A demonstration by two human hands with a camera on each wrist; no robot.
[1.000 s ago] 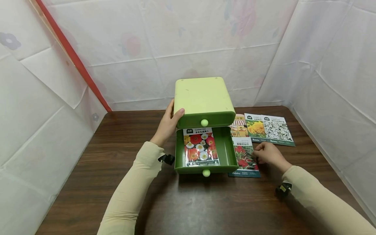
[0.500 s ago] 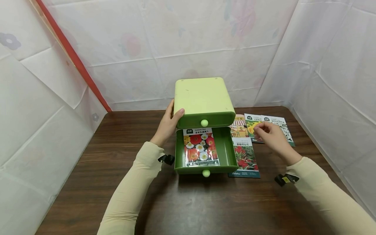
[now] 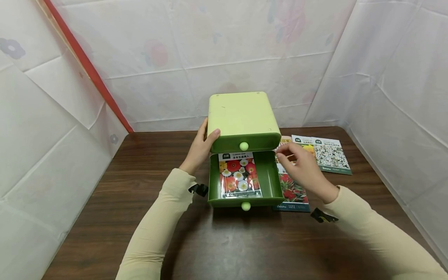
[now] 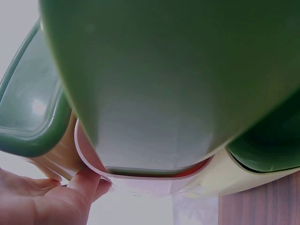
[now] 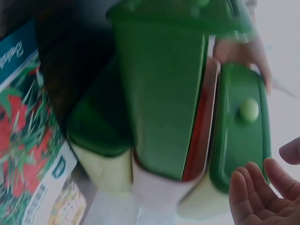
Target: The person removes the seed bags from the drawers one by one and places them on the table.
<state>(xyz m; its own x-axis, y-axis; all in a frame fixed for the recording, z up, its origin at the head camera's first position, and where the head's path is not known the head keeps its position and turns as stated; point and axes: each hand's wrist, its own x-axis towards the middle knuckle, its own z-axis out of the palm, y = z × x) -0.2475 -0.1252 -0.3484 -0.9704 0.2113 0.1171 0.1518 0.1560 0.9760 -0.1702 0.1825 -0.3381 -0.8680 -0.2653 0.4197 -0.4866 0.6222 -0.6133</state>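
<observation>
Grips the cabinet (image 3: 241, 112) with the left hand (image 3: 198, 151); holds the right hand (image 3: 303, 168) loose by the pulled-out drawer (image 3: 270, 175).

Hooks the left thumb over the front of the cabinet's top, with fingers along its left side. Has the right fingers relaxed and lightly bent, near the drawer's right rim; cannot tell, through the blur, whether touching it. Shows the poppy packet (image 3: 240, 177) lying face up inside the drawer, toward its left wall. Shows, on the table (image 3: 245, 249) to the right, the red-flower packet (image 3: 292, 207) just beside the drawer, partly covered by the right hand; behind it, the shop packet (image 3: 286, 139), partly hidden, then the yellow-flower packet (image 3: 309, 148) and, farthest right, the white-flower packet (image 3: 330, 155).
</observation>
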